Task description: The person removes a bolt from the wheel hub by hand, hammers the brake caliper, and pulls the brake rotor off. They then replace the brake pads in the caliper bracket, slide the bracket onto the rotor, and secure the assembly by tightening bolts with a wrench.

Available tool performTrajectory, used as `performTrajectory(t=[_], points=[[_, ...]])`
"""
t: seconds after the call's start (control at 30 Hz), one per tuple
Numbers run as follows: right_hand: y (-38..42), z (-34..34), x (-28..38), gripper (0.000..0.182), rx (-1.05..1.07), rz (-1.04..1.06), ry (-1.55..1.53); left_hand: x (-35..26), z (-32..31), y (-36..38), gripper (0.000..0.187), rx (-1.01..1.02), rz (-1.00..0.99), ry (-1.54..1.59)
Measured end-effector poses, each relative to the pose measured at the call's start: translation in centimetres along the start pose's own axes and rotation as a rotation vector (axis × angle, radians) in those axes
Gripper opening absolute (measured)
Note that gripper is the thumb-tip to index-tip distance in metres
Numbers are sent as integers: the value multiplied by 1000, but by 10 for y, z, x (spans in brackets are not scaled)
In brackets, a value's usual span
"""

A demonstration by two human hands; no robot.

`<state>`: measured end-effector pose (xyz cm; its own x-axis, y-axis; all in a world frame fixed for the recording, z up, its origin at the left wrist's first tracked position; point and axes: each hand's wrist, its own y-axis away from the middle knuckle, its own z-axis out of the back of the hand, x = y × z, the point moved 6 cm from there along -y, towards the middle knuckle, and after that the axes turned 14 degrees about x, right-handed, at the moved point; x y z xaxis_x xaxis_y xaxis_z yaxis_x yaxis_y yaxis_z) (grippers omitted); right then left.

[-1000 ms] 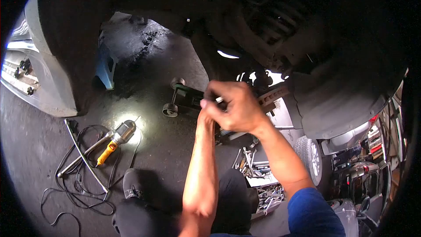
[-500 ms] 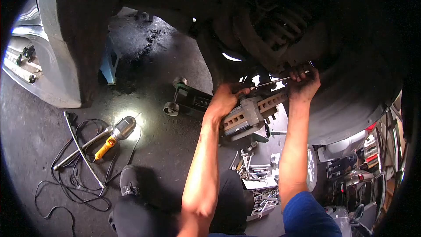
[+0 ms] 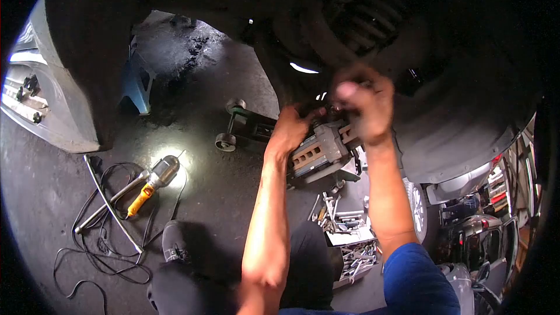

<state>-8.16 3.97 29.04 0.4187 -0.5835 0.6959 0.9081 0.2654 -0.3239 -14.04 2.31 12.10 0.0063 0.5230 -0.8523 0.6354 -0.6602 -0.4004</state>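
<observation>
A brake caliper (image 3: 331, 142) sits over the edge of a rusty vented brake disc (image 3: 307, 156) under the raised car. My left hand (image 3: 290, 129) is closed behind the caliper's upper left side, its thumb reaching toward the caliper bolt area; what its fingers grip is hidden. My right hand (image 3: 371, 105) is raised just above the disc's right end, blurred by motion, with its fingers curled round the wrench handle. The wrench itself hardly shows from this angle. Dark suspension parts (image 3: 318, 32) lie just above both hands.
A green floor jack (image 3: 251, 127) stands behind my left hand. A lit work lamp (image 3: 153, 184) with its cable and a cross-shaped lug wrench (image 3: 105, 198) lie at the left. An open toolbox (image 3: 353, 238) full of wrenches stands below the disc. The wheel-arch liner (image 3: 461, 140) curves round the right side.
My right hand has swung left and toward me, closer to my left hand. The wrench's long shank, seen between the hands before, is now mostly out of sight. My left hand stays at the caliper.
</observation>
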Motion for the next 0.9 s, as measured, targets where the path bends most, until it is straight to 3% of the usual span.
performTrajectory(t=[0.07, 0.1, 0.17, 0.3, 0.37, 0.43, 0.5, 0.6, 0.67, 0.7, 0.73, 0.8, 0.83, 0.9], points=[[11, 41, -12, 16, -286, 143, -280, 3, -4, -3, 29, 32, 66, 48], [18, 57, -22, 13, -542, 57, -603, 6, -3, -4, 30, 40, 76, 37], [27, 98, -50, 14, -659, 26, -767, 7, -1, -5, 31, 39, 83, 16], [32, 109, -63, 15, -772, 31, -738, 8, -1, -6, 34, 23, 84, -11], [29, 69, -34, 12, -822, 23, -583, 14, -2, -7, 36, 49, 58, -2], [9, 10, -13, 18, -308, -88, -10, 22, -3, -10, 38, 101, -5, 27], [-4, -63, -3, 25, 293, 18, 530, 30, 1, -11, 45, -18, -223, 18], [-5, -57, 2, 25, 161, 106, 327, 29, 6, 0, 45, -98, -296, -71], [3, -8, 2, 20, -126, 54, 230, 4, 6, 0, 38, -56, -42, -144], [9, 13, -1, 16, -263, 34, -50, 13, 1, -5, 31, -32, -51, 9], [13, 37, -11, 13, -309, 111, -207, 9, -1, -3, 30, -9, -7, 19], [25, 88, -46, 15, -454, 60, -572, 6, -2, -2, 30, 15, 50, 33], [29, 103, -56, 15, -487, 10, -708, 8, -3, -2, 30, 15, 65, 37], [27, 117, -70, 17, -346, 45, -892, 7, -4, -3, 30, 28, 90, 25]])
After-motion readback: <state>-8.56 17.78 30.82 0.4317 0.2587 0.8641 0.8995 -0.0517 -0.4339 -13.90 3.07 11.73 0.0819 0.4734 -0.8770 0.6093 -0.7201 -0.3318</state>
